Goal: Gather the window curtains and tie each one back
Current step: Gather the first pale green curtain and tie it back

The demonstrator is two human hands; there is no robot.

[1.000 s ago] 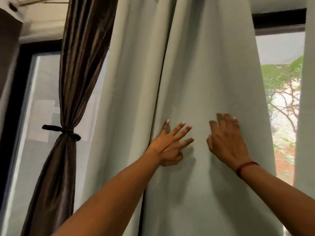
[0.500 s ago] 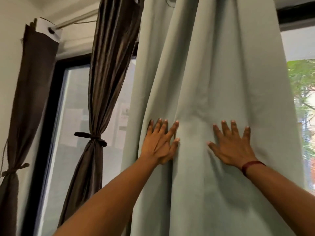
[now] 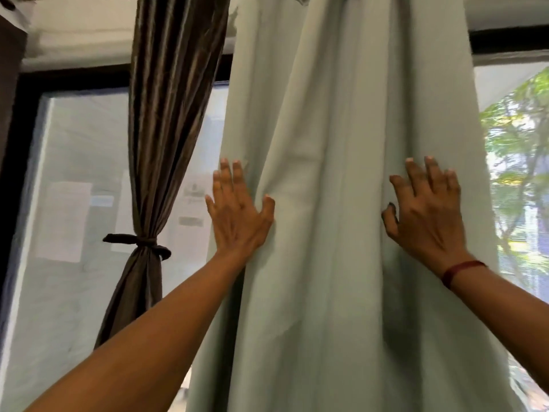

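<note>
In the head view, your left hand (image 3: 237,214) and right hand (image 3: 427,215) lay open and flat, fingers spread, against opposite edges of the pale green curtain (image 3: 326,173), which hung between them, ungripped. Beyond your left hand, the brown curtain (image 3: 166,114) was already knotted. Ideally you swept both palms inward evenly, stacking folds before closing either fist.

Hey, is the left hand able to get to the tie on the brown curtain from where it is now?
Probably yes. The left hand lies flat on the left edge of the green curtain, and the tie on the brown curtain hangs just to its left, slightly lower, with only open space before the glass between them.
</note>
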